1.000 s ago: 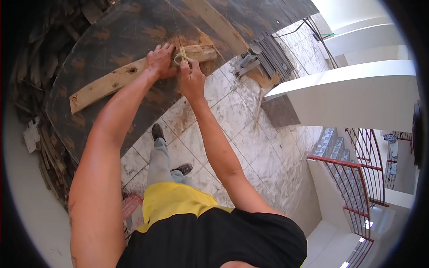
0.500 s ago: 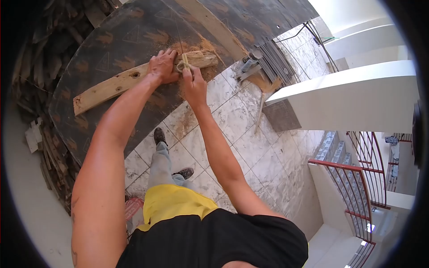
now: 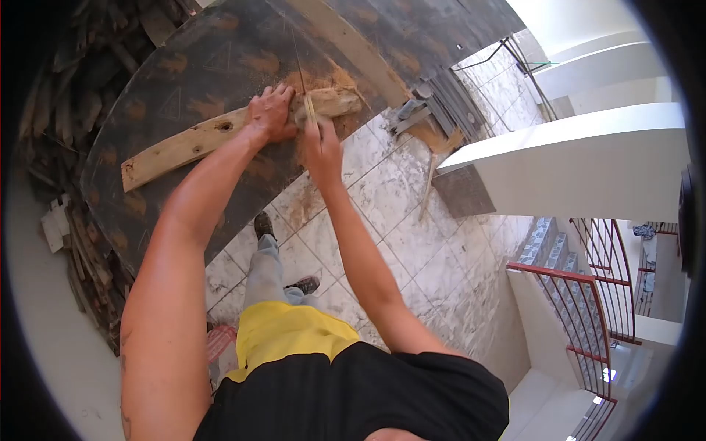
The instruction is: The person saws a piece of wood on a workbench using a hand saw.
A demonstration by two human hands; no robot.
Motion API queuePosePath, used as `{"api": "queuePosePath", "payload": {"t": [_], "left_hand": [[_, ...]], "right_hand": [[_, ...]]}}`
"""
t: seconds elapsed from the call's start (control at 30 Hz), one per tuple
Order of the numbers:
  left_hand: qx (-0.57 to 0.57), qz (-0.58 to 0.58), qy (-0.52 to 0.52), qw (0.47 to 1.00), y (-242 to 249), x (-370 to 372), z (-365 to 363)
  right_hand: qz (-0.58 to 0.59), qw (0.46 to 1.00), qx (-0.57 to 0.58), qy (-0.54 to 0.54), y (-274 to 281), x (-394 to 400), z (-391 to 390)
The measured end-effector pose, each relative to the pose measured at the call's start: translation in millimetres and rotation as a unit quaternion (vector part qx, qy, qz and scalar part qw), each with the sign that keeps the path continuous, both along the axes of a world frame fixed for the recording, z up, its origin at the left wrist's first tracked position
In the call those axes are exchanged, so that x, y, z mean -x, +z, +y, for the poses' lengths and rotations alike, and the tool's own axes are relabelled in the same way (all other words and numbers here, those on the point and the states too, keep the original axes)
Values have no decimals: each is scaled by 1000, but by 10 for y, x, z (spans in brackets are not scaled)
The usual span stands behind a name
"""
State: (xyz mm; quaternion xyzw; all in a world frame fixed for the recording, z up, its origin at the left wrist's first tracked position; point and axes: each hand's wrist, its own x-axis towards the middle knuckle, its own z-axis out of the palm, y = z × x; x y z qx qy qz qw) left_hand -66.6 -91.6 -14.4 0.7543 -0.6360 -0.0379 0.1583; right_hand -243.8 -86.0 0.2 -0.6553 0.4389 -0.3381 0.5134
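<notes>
A pale wooden board [image 3: 176, 151] lies on a dark printed panel [image 3: 213, 73], with orange sawdust around its right part. My left hand [image 3: 271, 114] presses on the board, its fingers spread. Just right of it, my right hand [image 3: 321, 147] is closed around the handle of a handsaw [image 3: 310, 110]. The handle is blurred, and the thin blade points away from me across the board. Where the blade meets the wood is hard to make out.
A second plank [image 3: 353, 44] crosses the panel at the top. Scrap wood [image 3: 66, 110] is piled at the left. Grey strips [image 3: 456, 103] lie right of the panel. Tiled floor [image 3: 412, 235], a white half-wall [image 3: 573, 162] and a red stair railing [image 3: 559, 275] are at the right.
My right hand and the saw handle have moved slightly down and right, toward me. My left hand stays on the board, shifted very slightly right.
</notes>
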Motion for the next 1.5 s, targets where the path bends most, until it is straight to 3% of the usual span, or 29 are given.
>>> {"api": "queuePosePath", "payload": {"t": [0.03,0.07,0.13,0.23,0.33,0.43,0.57,0.73,0.77,0.83,0.87,0.93,1.0,1.07,1.13,1.23,1.3,1.4,1.5], "left_hand": [[7,2,1,1000,41,17,-29],[-39,7,12,999,84,35,-46],[-71,15,24,997,95,38,-34],[-60,6,19,998,32,11,-39],[-5,5,7,1000,-6,-9,-14],[-20,39,25,999,42,-20,-40],[-50,76,-27,995,105,-201,-15],[-218,88,-90,968,558,-235,-82],[-213,86,-92,969,583,-225,-60],[-49,-48,-117,991,489,-173,97],[-51,-50,-124,990,460,-215,101],[32,-48,-91,994,315,-224,138],[37,-22,-65,997,230,-187,114],[43,6,-33,999,180,-85,85],[-79,-48,48,995,252,76,68],[-83,35,39,995,191,-74,-67],[-70,25,42,996,227,-126,-62],[-106,19,36,994,247,-109,-76],[-116,-4,50,992,284,-21,-60]], "right_hand": [[-36,994,99,-20,-231,240,247],[28,998,44,-38,-495,607,553],[69,994,-65,-62,-389,1286,1236],[90,995,-16,-50,-162,1283,1223],[-18,995,85,-39,-142,243,202],[15,994,88,-58,-187,-114,-159],[7,995,86,-54,-318,-2,-139],[-5,994,98,-58,-357,67,-89],[-23,996,73,-45,-432,100,-88],[-42,998,39,-41,-331,97,11],[-43,995,83,-42,-287,97,30],[-39,991,122,-48,-159,161,123],[19,999,16,-28,-148,151,131],[-1,997,67,-40,-296,206,194],[-23,992,117,-37,-268,237,200],[4,988,153,-18,-14,233,222],[19,995,99,-5,95,219,285],[29,994,108,-1,-8,283,317],[66,994,80,-26,-121,728,826]]}}
